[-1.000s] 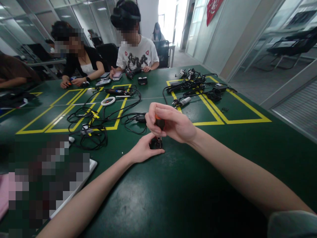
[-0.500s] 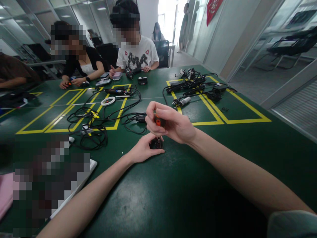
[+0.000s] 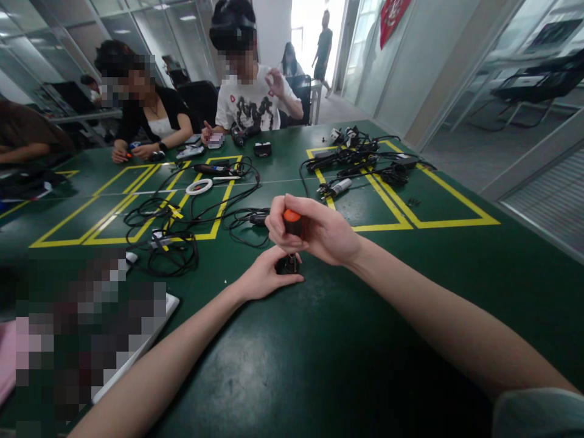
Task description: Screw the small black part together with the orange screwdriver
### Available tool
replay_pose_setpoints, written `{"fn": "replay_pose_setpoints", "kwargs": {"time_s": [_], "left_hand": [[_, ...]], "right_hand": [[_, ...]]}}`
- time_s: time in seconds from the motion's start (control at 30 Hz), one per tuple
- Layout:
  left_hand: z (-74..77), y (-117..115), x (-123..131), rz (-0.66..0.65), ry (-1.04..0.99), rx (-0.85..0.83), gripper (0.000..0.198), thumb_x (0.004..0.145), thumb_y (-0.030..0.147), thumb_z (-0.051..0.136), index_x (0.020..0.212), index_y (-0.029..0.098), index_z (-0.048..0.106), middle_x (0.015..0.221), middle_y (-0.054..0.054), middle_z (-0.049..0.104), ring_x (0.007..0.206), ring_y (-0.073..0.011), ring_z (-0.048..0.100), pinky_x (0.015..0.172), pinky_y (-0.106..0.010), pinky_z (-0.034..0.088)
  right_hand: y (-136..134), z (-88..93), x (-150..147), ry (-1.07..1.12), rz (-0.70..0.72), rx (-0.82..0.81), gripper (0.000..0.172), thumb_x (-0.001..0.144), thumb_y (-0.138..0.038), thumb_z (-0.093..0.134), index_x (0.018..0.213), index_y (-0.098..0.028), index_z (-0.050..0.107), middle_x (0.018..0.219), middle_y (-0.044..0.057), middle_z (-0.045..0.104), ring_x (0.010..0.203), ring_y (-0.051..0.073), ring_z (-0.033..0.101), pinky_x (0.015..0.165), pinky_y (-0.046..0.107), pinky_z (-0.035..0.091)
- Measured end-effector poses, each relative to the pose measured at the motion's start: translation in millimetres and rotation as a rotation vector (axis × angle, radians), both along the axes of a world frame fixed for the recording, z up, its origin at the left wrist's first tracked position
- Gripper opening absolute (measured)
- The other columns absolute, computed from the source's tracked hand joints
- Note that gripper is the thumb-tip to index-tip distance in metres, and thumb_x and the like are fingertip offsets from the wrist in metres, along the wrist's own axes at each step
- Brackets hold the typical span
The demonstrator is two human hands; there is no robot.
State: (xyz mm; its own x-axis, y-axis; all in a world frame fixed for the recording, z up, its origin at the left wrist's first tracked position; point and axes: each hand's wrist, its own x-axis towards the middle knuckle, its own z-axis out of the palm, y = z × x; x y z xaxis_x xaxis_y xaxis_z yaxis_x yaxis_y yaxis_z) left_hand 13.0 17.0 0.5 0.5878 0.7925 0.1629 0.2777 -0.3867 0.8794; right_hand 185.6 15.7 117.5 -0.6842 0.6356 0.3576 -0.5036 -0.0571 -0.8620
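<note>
so, the small dark part (image 3: 286, 266) sits on the green table (image 3: 365, 347), approx. mid-view, w/ the left hand (image 3: 263, 275) curled round it, thumb & fingers gripping. right hand (image 3: 332, 234) is just above, fingers wrapped round a screwdriver (image 3: 292, 222), orange end up, metal shaft pointing down at the part; can't tell if the tip touches. just beyond the hands: a cable w/ dark block (image 3: 258, 218). further l., tangled cables (image 3: 179, 267) & a white ring (image 3: 199, 186) amid yellow tape (image 3: 387, 228) outlines. far r., a heap of black cables (image 3: 337, 159), a grey cylinder (image 3: 342, 187), tiny dark bits (image 3: 413, 201). near l., a white-edged tray (image 3: 172, 302), mostly pixelated. across the table, co-worker in white tee (image 3: 249, 100) + headset, one hand raised; another in black top (image 3: 171, 106), hands at sth small, partly orange.
</note>
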Motion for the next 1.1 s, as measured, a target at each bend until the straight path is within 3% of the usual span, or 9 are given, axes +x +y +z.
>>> {"fn": "replay_pose_setpoints", "kwargs": {"time_s": [0.13, 0.27, 0.4, 0.6, 0.8, 0.93, 1.1], "left_hand": [[6.0, -0.4, -0.6, 0.012, 0.027, 0.002, 0.04, 0.077, 0.041, 0.091, 0.105, 0.018, 0.074, 0.101, -0.005, 0.073, 0.096, -0.0239, 0.066, 0.095, -0.038, 0.055], [6.9, 4.1, -6.2, -0.073, -0.08, -0.132, 0.044, 0.073, 0.025, 0.077, 0.116, 0.016, 0.073, 0.117, -0.009, 0.077, 0.108, -0.0267, 0.07, 0.104, -0.04, 0.054], [5.5, 11.3, -10.7, -0.123, -0.199, -0.317, 0.047, 0.073, 0.018, 0.062, 0.118, 0.014, 0.074, 0.118, -0.011, 0.081, 0.107, -0.0263, 0.074, 0.103, -0.04, 0.056], [14.6, 18.7, -24.7, -0.21, -0.094, -0.459, 0.041, 0.084, 0.023, 0.081, 0.124, 0.014, 0.078, 0.128, -0.013, 0.081, 0.117, -0.0247, 0.076, 0.113, -0.04, 0.054], [10.1, 21.1, -33.6, -0.132, -0.094, -0.553, 0.052, 0.077, 0.033, 0.097, 0.121, 0.012, 0.081, 0.119, -0.013, 0.084, 0.107, -0.0234, 0.08, 0.11, -0.04, 0.059], [7.4, 22.2, -33.1, -0.109, -0.071, -0.555, 0.054, 0.075, 0.036, 0.098, 0.121, 0.013, 0.083, 0.119, -0.013, 0.085, 0.107, -0.0242, 0.081, 0.109, -0.04, 0.06], [10.4, 25.8, -34.8, -0.154, -0.026, -0.463, 0.048, 0.084, 0.036, 0.091, 0.125, 0.014, 0.083, 0.125, -0.012, 0.083, 0.119, -0.0265, 0.078, 0.114, -0.041, 0.058]], "right_hand": [[1.4, -3.7, 0.8, 0.04, -0.024, 0.032, 0.034, 0.102, -0.047, 0.067, 0.089, -0.022, 0.048, 0.057, -0.012, 0.044, 0.045, 0.005, 0.025, 0.045, 0.02, 0.021], [4.5, -5.8, 1.3, 0.043, -0.028, 0.057, 0.035, 0.101, -0.046, 0.069, 0.086, -0.02, 0.05, 0.062, -0.009, 0.054, 0.045, 0.005, 0.038, 0.047, 0.02, 0.03], [5.2, -5.0, 1.1, 0.042, -0.033, 0.035, 0.041, 0.098, -0.05, 0.073, 0.081, -0.016, 0.058, 0.066, -0.005, 0.058, 0.047, 0.005, 0.045, 0.049, 0.021, 0.036], [5.9, -4.0, 0.4, 0.055, -0.048, 0.015, 0.044, 0.094, -0.054, 0.078, 0.081, -0.016, 0.06, 0.062, -0.005, 0.056, 0.048, 0.006, 0.044, 0.046, 0.02, 0.032], [5.9, -1.5, -1.0, 0.026, -0.069, 0.027, 0.053, 0.097, -0.056, 0.073, 0.068, -0.015, 0.06, 0.061, -0.003, 0.053, 0.048, 0.006, 0.044, 0.046, 0.021, 0.033], [5.1, -2.4, -1.1, 0.012, -0.072, 0.011, 0.057, 0.098, -0.062, 0.069, 0.068, -0.015, 0.059, 0.061, -0.004, 0.05, 0.047, 0.006, 0.04, 0.044, 0.022, 0.028], [4.2, -3.3, -1.8, 0.009, -0.051, 0.011, 0.054, 0.099, -0.062, 0.068, 0.072, -0.016, 0.059, 0.057, -0.006, 0.046, 0.046, 0.006, 0.037, 0.043, 0.02, 0.026]]}}
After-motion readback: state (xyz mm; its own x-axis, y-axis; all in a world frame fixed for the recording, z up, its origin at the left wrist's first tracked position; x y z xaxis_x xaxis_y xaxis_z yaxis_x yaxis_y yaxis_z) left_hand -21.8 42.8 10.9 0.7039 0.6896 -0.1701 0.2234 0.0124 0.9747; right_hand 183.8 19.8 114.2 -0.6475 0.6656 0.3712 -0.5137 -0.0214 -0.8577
